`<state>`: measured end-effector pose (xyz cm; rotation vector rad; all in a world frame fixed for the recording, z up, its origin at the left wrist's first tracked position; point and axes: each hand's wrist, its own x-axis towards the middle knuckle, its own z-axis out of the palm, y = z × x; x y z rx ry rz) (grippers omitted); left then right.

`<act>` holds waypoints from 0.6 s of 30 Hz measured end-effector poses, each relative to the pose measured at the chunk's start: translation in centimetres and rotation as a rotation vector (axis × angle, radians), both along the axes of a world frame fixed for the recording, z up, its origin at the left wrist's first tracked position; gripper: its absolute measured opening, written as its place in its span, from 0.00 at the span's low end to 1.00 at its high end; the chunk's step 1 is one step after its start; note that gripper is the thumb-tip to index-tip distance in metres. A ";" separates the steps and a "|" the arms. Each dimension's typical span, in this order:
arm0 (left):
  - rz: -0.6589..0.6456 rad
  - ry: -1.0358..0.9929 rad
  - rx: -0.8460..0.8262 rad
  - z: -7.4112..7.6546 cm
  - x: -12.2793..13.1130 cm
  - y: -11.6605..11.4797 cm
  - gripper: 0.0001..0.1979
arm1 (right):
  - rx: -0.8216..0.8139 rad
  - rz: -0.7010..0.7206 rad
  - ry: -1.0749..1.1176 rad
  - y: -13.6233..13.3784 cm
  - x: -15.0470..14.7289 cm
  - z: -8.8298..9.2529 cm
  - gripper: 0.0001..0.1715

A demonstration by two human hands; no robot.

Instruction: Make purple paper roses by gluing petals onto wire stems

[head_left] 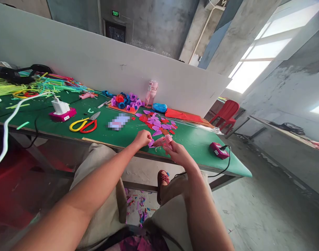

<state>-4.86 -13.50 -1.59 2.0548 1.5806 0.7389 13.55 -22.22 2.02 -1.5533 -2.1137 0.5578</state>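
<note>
My left hand (142, 138) is closed at the front edge of the green table (196, 141), pinching a small purple petal (150, 142). My right hand (175, 150) is closed around a pink glue gun (162, 141), whose nozzle points at the petal. Just beyond the hands lies a scatter of purple and red cut petals (158, 123). Finished purple, red and blue paper flowers (125, 100) sit in a cluster farther back.
Yellow and red scissors (83, 124) lie left of the hands. A white charger on a pink power strip (62, 111) stands at the left, another pink socket (219, 150) at the right. Green sticks (44, 87), a pink bottle (151, 93), red sheets (183, 115) and a red chair (226, 113) are behind.
</note>
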 end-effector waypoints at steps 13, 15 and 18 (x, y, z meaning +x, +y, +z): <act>-0.006 0.008 0.007 -0.2 0.0 0.2 0.07 | 0.011 -0.005 -0.001 0.1 0.3 -0.1 0.15; -0.006 0.008 0.004 -0.2 0.0 0.1 0.07 | 0.012 -0.005 -0.005 0.2 0.4 -0.2 0.16; -0.002 -0.003 0.001 -0.1 0.0 0.1 0.08 | 0.017 -0.013 -0.016 0.3 0.6 -0.3 0.15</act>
